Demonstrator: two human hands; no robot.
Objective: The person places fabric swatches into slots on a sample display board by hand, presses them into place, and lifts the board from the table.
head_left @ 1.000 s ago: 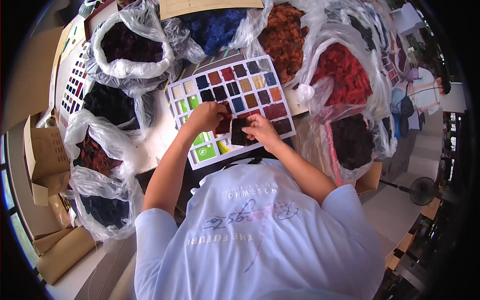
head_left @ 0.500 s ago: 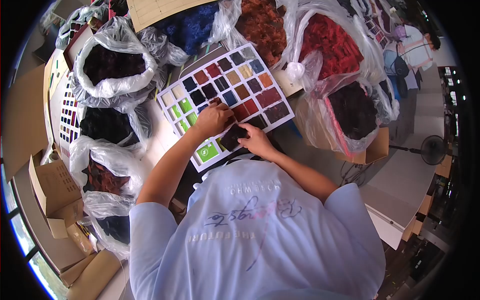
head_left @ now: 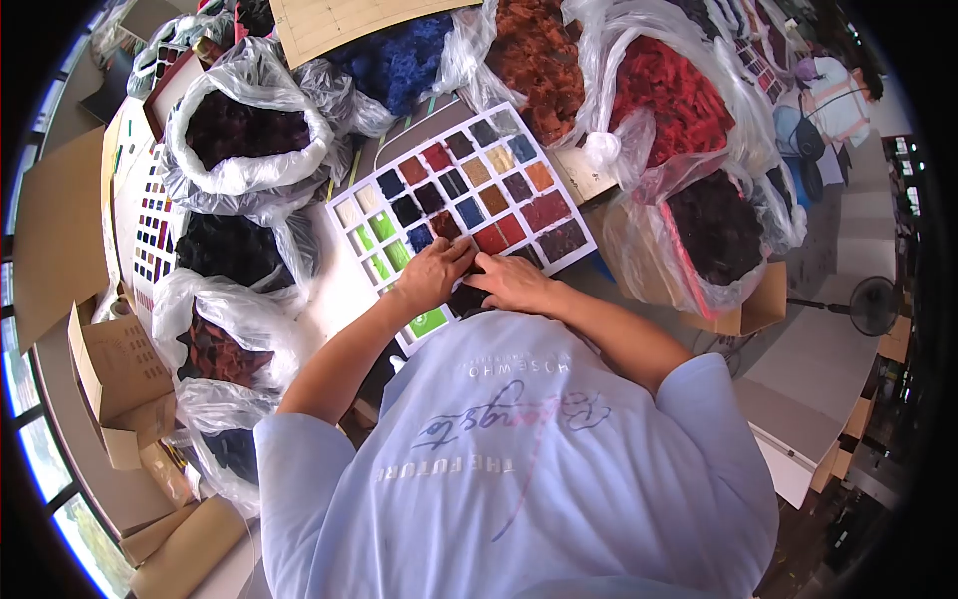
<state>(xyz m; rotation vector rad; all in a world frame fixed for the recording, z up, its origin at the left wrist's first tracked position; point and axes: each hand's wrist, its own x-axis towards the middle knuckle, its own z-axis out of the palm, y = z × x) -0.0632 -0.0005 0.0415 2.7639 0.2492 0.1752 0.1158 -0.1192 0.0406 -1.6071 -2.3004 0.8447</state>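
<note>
A white grid board (head_left: 587,243) with coloured fibre swatches in its cells lies tilted before me; some cells at its left show green. My left hand (head_left: 436,272) rests low on the board, fingers bent and together beside the dark red swatch (head_left: 446,226); whatever is under its fingertips is hidden. Close against it, my right hand (head_left: 511,283) has its fingers together over a dark swatch (head_left: 466,299), mostly covered by the hand. The red swatch (head_left: 499,234) lies just above my right hand.
Plastic bags of fibre surround the board: blue (head_left: 404,65), orange-brown (head_left: 539,65), red (head_left: 671,100), dark brown (head_left: 715,228) and dark purple (head_left: 244,128). Cardboard boxes (head_left: 118,367) stand at the left. A black fan (head_left: 872,305) and another person (head_left: 836,108) are at the right.
My hands have come together low on the board. The dark swatch my right hand held up a second ago is now down and mostly covered. The board is more tilted in view.
</note>
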